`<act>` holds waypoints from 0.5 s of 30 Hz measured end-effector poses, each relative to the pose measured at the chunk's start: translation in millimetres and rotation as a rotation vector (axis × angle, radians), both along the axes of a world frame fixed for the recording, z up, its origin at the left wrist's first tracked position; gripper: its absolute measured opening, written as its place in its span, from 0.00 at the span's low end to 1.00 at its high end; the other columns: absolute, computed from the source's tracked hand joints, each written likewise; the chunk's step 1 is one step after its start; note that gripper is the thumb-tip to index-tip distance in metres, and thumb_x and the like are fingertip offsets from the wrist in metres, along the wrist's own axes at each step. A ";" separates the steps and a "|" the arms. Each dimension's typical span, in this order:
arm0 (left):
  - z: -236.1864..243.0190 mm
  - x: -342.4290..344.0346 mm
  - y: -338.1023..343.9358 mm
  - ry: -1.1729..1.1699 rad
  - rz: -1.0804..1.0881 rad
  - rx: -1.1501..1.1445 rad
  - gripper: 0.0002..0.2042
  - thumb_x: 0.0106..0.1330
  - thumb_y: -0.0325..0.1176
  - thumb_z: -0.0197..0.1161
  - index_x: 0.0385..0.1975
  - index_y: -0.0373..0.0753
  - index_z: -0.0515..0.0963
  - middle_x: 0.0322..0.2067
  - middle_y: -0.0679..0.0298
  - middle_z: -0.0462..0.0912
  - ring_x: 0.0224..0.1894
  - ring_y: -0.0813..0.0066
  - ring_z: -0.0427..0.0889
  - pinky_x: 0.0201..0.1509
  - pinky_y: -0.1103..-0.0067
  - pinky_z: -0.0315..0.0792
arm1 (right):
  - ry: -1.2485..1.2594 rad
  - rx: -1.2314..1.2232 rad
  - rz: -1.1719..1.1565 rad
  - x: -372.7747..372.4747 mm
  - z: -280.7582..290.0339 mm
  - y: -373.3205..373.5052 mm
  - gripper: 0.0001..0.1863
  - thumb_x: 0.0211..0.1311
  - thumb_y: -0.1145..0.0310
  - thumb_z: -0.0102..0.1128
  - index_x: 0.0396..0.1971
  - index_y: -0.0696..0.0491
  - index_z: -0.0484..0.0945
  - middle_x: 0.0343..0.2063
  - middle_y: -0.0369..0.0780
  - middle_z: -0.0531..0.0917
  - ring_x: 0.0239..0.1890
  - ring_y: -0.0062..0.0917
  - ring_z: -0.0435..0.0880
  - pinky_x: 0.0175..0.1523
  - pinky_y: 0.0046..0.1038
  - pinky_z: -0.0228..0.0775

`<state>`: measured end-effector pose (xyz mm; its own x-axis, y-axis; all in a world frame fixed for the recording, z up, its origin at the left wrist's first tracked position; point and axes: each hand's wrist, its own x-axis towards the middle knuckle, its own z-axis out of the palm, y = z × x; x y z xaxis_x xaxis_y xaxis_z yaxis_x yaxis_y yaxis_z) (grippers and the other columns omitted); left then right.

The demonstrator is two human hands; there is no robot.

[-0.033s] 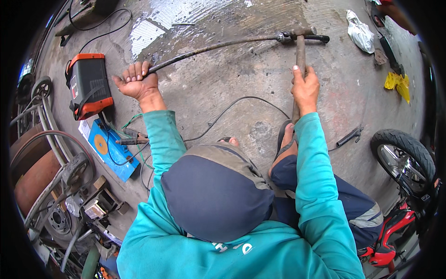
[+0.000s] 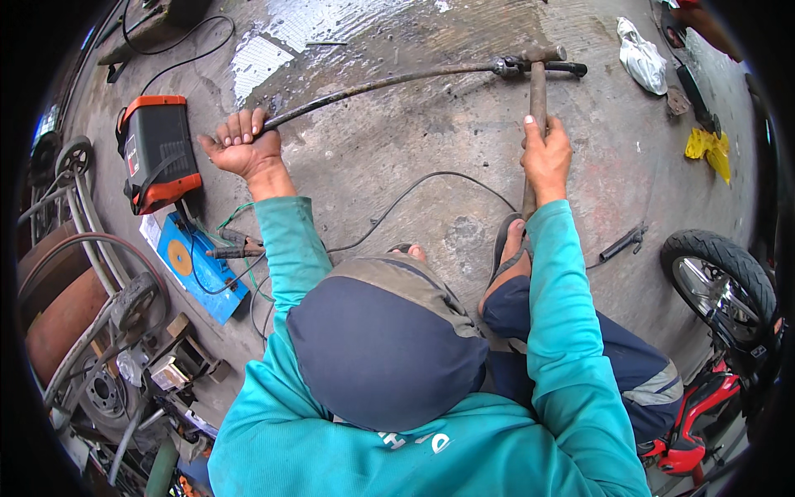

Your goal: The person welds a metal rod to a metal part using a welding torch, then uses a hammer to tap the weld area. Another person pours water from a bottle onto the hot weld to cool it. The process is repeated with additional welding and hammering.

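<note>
My left hand point(image 2: 251, 149) is closed around the near end of a long metal rod point(image 2: 381, 83), which looks bowed in this wide view. At its far right end the rod has a knuckle-like joint point(image 2: 505, 66) and a dark end piece point(image 2: 571, 69). My right hand point(image 2: 546, 161) grips the handle of a hammer point(image 2: 537, 95), thumb laid along it. The hammer's head rests at or just over the jointed end of the rod; whether they touch, I cannot tell.
An orange-and-black welding machine point(image 2: 161, 153) stands left, near a blue panel point(image 2: 203, 265) and an electrode holder point(image 2: 240, 248). A cable point(image 2: 414, 184) crosses the concrete. At right are a white bag point(image 2: 642, 58), an angle grinder point(image 2: 700, 99), a yellow bag point(image 2: 710, 153) and a motorcycle wheel point(image 2: 720, 286).
My right hand and the hammer have shifted very slightly to the right. The rod and my left hand stay where they were.
</note>
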<state>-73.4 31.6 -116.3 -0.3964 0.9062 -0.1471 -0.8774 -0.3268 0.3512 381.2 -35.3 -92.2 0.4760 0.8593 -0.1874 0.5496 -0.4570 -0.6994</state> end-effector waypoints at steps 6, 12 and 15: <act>7.2 -0.4 7.7 0.060 -0.038 0.080 0.30 0.70 0.62 0.54 0.09 0.51 0.60 0.10 0.75 0.57 0.13 0.80 0.58 0.22 0.78 0.54 | -0.076 0.084 0.057 -17.9 24.4 3.6 0.22 0.69 0.54 0.62 0.48 0.60 0.80 0.36 0.56 0.86 0.43 0.54 0.86 0.50 0.46 0.74; 5.2 -3.6 8.8 0.073 -0.097 0.137 0.29 0.65 0.61 0.59 0.09 0.51 0.61 0.11 0.75 0.59 0.15 0.79 0.60 0.25 0.77 0.56 | -0.202 -0.092 0.185 -9.8 21.0 5.6 0.23 0.69 0.52 0.60 0.50 0.58 0.79 0.36 0.57 0.86 0.43 0.56 0.85 0.50 0.49 0.74; 8.2 -1.8 6.9 0.053 -0.095 0.114 0.30 0.65 0.63 0.58 0.09 0.50 0.62 0.12 0.74 0.61 0.17 0.78 0.63 0.28 0.75 0.58 | -0.146 0.011 0.126 -15.8 24.3 4.6 0.23 0.69 0.52 0.61 0.51 0.57 0.79 0.36 0.57 0.86 0.44 0.56 0.85 0.50 0.50 0.74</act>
<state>-75.2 38.4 -108.1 -0.3129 0.9495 -0.0222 -0.8876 -0.2840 0.3628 365.4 -30.6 -67.9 0.3859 0.9154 -0.1141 0.6981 -0.3706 -0.6126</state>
